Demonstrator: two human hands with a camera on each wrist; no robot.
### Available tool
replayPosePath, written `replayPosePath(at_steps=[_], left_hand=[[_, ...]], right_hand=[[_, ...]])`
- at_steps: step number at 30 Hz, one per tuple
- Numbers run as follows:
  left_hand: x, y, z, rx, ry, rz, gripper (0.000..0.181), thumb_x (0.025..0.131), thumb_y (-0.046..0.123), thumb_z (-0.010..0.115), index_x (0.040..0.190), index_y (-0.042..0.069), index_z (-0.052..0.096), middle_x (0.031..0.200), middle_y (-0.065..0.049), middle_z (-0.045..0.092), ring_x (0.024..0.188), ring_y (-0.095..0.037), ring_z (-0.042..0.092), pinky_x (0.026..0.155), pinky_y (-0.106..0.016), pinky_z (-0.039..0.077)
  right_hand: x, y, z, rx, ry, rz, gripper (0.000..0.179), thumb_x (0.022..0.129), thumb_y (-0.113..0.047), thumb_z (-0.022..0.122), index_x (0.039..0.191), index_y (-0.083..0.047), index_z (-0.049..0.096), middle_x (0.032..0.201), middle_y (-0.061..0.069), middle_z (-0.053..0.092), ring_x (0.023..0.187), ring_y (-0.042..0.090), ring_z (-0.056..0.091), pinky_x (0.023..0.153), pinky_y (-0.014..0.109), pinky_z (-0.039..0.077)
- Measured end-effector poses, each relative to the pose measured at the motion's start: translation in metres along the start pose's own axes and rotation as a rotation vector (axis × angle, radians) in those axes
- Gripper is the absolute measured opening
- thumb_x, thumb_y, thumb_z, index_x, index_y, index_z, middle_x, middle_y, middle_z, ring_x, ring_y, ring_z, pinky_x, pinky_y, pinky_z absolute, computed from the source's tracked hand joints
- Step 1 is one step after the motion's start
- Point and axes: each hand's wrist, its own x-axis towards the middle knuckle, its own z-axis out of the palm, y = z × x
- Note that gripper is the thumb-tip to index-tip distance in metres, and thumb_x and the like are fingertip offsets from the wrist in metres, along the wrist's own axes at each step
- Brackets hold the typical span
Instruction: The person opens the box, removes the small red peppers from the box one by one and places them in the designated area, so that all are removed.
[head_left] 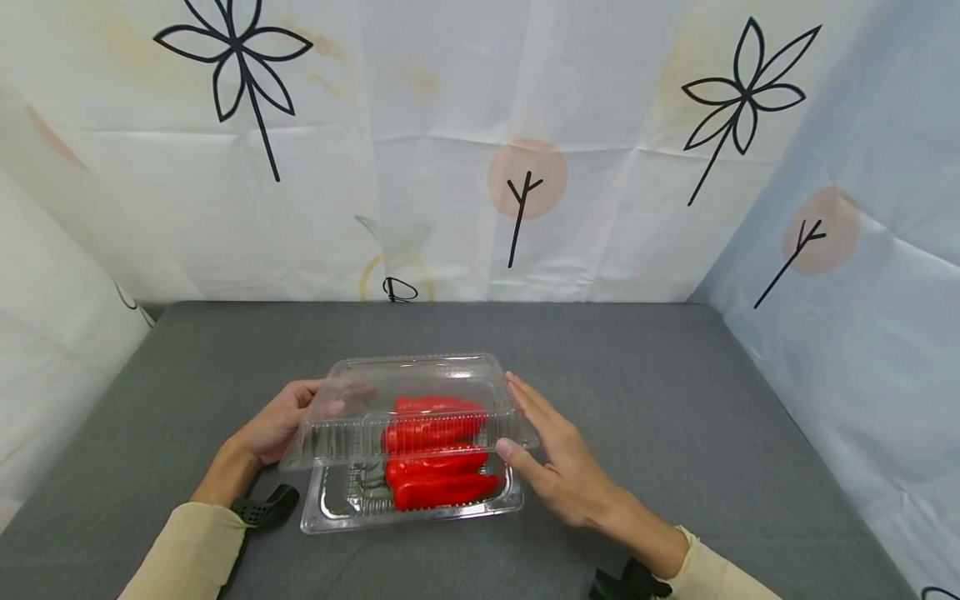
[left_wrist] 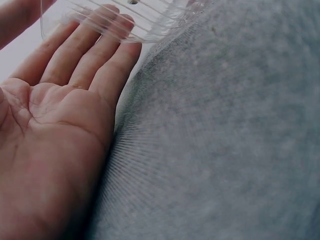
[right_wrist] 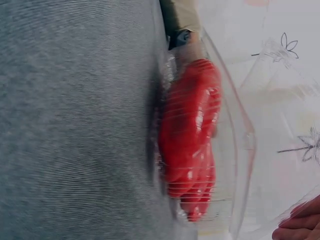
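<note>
A clear plastic lid [head_left: 442,373] is held at a slant over a clear plastic tray [head_left: 408,522]. Inside the tray lie several red peppers [head_left: 442,492], their stems toward the left; the rear ones show through the lid. My left hand [head_left: 277,421] holds the lid's left side, and some fingers appear through the plastic. In the left wrist view those fingers [left_wrist: 95,62] are nearly straight, with their tips at the plastic. My right hand [head_left: 562,471] holds the lid's right side between thumb and fingers. The right wrist view shows the red peppers [right_wrist: 192,125] through blurred clear plastic.
A grey cloth-covered table [head_left: 637,375] lies under the tray. White printed fabric [head_left: 450,192] stands along the back, with more at both sides. Black wrist devices [head_left: 268,507] sit on both forearms.
</note>
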Motion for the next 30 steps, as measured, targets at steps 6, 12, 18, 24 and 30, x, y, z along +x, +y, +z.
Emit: replayPosePath(at_steps=[6,12,18,24,30], left_hand=[[-0.002,0.003,0.003,-0.051,-0.012,0.012,0.042,0.103,-0.008,0.045,0.144,-0.002,0.052,0.141,-0.013,0.06,0.128,-0.019,0.058,0.105,-0.031,0.048],[0.002,0.003,0.004,-0.028,-0.069,0.037,0.045,0.104,-0.011,0.041,0.147,-0.019,0.032,0.15,-0.026,0.046,0.141,-0.024,0.047,0.112,-0.03,0.041],[0.002,0.002,0.005,-0.01,-0.032,0.012,0.046,0.103,-0.011,0.043,0.147,-0.018,0.034,0.149,-0.025,0.048,0.139,-0.024,0.049,0.111,-0.032,0.043],[0.002,0.003,0.006,-0.046,-0.037,0.01,0.045,0.102,-0.011,0.045,0.145,-0.019,0.037,0.147,-0.023,0.051,0.138,-0.024,0.049,0.111,-0.033,0.043],[0.001,0.004,0.006,-0.049,-0.032,-0.001,0.045,0.102,-0.011,0.048,0.145,-0.018,0.038,0.146,-0.02,0.053,0.137,-0.024,0.051,0.11,-0.033,0.043]], right_hand=[[0.01,-0.003,-0.006,0.029,0.057,-0.049,0.062,0.1,-0.021,0.053,0.158,-0.008,0.035,0.16,0.007,0.038,0.141,0.03,0.044,0.11,0.061,0.038],[0.022,-0.003,-0.01,0.032,0.112,-0.046,0.056,0.1,-0.022,0.053,0.151,0.001,0.044,0.155,0.014,0.045,0.143,0.031,0.041,0.115,0.058,0.033],[0.04,-0.002,-0.014,0.086,0.131,0.004,0.055,0.103,-0.022,0.052,0.151,0.001,0.043,0.152,0.017,0.048,0.142,0.032,0.043,0.115,0.057,0.033],[0.056,0.001,-0.015,0.146,0.118,0.088,0.057,0.105,-0.026,0.05,0.155,-0.002,0.037,0.154,0.014,0.046,0.144,0.031,0.041,0.117,0.056,0.032],[0.065,0.007,-0.012,0.205,0.102,0.151,0.06,0.106,-0.031,0.05,0.158,-0.007,0.032,0.158,0.01,0.042,0.146,0.025,0.037,0.118,0.053,0.029]])
